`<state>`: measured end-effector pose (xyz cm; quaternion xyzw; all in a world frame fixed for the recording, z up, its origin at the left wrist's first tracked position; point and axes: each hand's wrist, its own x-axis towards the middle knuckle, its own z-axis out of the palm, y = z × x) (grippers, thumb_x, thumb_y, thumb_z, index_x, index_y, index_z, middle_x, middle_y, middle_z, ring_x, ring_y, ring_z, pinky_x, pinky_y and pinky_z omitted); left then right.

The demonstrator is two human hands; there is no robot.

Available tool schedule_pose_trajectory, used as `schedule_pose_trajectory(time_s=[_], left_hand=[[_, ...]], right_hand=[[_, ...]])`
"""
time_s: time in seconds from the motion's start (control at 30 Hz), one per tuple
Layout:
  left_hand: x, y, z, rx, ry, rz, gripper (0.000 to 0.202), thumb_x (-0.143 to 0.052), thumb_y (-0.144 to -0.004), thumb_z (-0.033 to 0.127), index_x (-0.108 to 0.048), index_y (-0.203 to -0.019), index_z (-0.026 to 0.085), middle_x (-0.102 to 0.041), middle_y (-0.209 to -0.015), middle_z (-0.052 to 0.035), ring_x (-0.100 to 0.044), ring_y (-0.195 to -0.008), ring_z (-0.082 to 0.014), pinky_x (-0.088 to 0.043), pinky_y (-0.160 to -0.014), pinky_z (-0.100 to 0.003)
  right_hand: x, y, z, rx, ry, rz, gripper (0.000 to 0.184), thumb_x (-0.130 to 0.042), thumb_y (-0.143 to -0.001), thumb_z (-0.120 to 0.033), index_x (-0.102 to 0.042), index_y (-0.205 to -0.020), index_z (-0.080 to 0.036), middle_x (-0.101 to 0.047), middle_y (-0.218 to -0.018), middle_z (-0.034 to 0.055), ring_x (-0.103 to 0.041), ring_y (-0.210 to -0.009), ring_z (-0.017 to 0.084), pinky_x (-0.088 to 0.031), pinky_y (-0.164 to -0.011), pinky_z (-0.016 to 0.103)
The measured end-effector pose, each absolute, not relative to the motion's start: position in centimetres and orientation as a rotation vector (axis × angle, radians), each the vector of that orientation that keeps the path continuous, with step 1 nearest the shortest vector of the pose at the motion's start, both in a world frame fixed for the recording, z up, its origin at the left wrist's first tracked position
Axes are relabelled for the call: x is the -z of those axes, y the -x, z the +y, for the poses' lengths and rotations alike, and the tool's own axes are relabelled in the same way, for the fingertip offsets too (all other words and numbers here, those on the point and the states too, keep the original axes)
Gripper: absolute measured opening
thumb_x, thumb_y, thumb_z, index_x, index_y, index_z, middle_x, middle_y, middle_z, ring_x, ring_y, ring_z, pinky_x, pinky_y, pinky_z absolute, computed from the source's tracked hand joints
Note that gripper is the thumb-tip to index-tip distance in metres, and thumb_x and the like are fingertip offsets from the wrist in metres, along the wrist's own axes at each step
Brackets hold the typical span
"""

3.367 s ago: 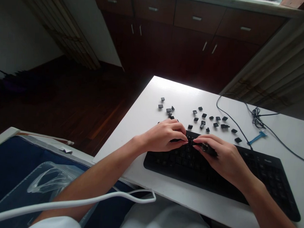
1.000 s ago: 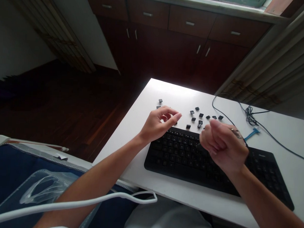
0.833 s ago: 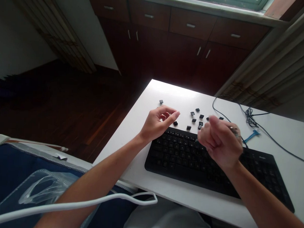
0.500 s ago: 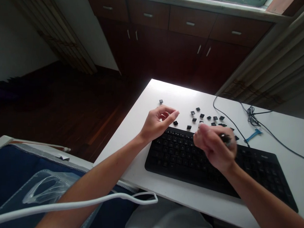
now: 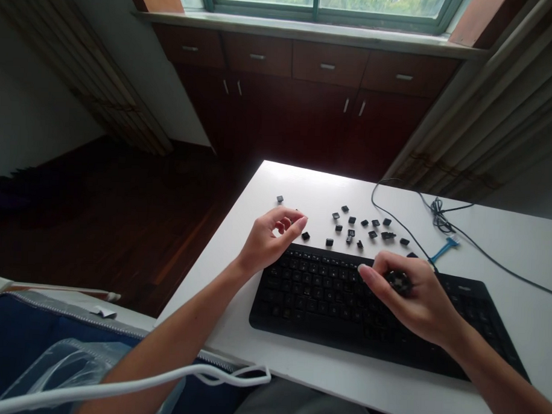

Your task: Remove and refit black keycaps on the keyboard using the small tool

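My left hand (image 5: 271,237) hovers over the far left corner of a black keyboard (image 5: 294,319), thumb and fingertips pressed together. Whatever lies between those tips is too small to name. Over the keyboard's right half, my right hand (image 5: 415,293) curls its fingers around a dark, round thing with light specks (image 5: 398,282); its kind is unclear. The thumb points left. Loose black keycaps lie scattered behind the keyboard, among them one keycap (image 5: 329,242) near its back edge and another keycap (image 5: 280,198) farther left.
A blue tool (image 5: 445,249) rests behind the keyboard on the white table (image 5: 505,251), near a bundled black cable (image 5: 440,216). In front, a white cord (image 5: 161,381) crosses a dark blue surface with clear plastic (image 5: 66,366). Wooden cabinets (image 5: 279,110) stand below the window.
The view has tilted up, showing more window. My right hand has turned and moved lower and right over the keyboard, uncovering more keycaps. My left hand keeps its pinch.
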<state>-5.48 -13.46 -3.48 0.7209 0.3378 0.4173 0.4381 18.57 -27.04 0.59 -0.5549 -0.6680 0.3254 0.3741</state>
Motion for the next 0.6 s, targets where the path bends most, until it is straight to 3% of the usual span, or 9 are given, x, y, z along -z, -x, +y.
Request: schedule_pose_trajectory(time_s=[0.1, 0.2, 0.4, 0.6], left_hand=[[3.3, 5.4, -13.0, -0.972, -1.877, 0.837, 0.026, -0.065, -0.094, 0.04, -0.071, -0.106, 0.018, -0.072, -0.097, -0.0051, -0.065, -0.079, -0.0137, -0.054, -0.07, -0.026], [2.0, 4.9, -12.2, -0.84, -1.986, 0.82, 0.029, -0.063, -0.095, 0.042, -0.071, -0.11, 0.018, -0.072, -0.101, -0.0059, -0.066, -0.083, -0.0142, -0.055, -0.07, -0.026], [-2.2, 2.3, -9.8, -0.51, -2.423, 0.725, 0.03, -0.056, -0.098, 0.043, -0.073, -0.105, 0.02, -0.072, -0.106, -0.0057, -0.067, -0.088, -0.0161, -0.054, -0.074, -0.028], [-2.3, -1.3, -6.4, -0.12, -2.811, 0.634, 0.028, -0.057, -0.096, 0.039, -0.072, -0.112, 0.021, -0.072, -0.111, -0.0053, -0.067, -0.091, -0.0211, -0.049, -0.076, -0.033]], right_hand=[[0.1, -20.6, -28.4, -0.672, 1.603, -1.802, 0.016, -0.067, -0.092, -0.035, -0.059, -0.086, -0.022, -0.06, -0.071, -0.001, -0.053, -0.055, 0.013, -0.044, -0.051, 0.026], [1.0, -22.5, -29.4, -0.437, 1.659, -1.839, 0.017, -0.065, -0.093, -0.037, -0.064, -0.103, -0.023, -0.07, -0.087, 0.0025, -0.066, -0.068, 0.016, -0.053, -0.061, 0.027], [0.5, -25.5, -30.5, -0.327, 1.829, -1.653, 0.025, -0.063, -0.093, -0.048, -0.068, -0.096, -0.023, -0.057, -0.052, -0.0061, -0.056, -0.043, 0.012, -0.047, -0.049, 0.024], [-1.3, -27.5, -28.4, -0.3, 2.028, -1.663, 0.036, -0.06, -0.091, -0.058, -0.072, -0.095, -0.025, -0.06, -0.053, -0.0033, -0.053, -0.044, 0.013, -0.041, -0.046, 0.026]])
